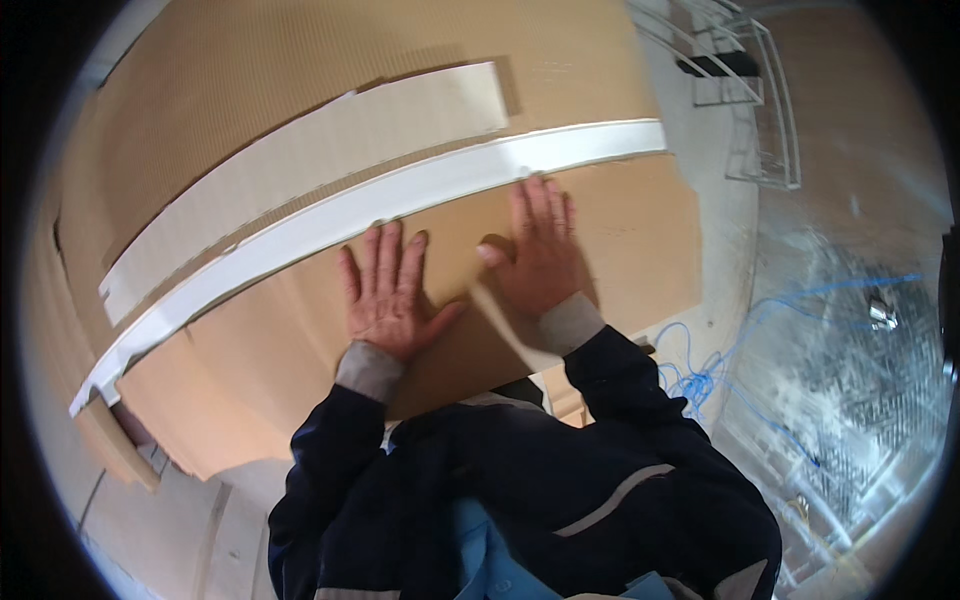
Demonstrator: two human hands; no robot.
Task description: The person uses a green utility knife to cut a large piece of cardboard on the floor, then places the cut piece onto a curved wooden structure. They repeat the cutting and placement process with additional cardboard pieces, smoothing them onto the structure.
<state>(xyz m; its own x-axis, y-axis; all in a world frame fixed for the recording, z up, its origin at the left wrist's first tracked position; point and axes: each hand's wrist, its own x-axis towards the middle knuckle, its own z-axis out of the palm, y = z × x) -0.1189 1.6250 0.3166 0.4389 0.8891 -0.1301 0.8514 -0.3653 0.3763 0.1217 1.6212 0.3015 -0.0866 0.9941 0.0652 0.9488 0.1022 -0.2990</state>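
Observation:
A brown cardboard sheet (630, 230) lies before me, and both my hands rest flat on it. My left hand (385, 290) has its fingers stretched out, the tips close to the near edge of a long white strip (400, 187). To its right, my right hand (540, 245) lies palm down with the thumb apart, its fingertips at the same strip's edge. The strip runs from the far right down to the lower left. Beyond it lies a shorter off-white corrugated cardboard strip (330, 145). Neither hand grips anything.
Under the strips spreads a large corrugated cardboard sheet (570, 60). At the right, a tangled blue cord (695, 383) lies on the floor near a whitish, smeared patch (840, 370). A light metal frame (785, 120) stands at the far right. A narrow cardboard piece (115, 445) sticks out at the lower left.

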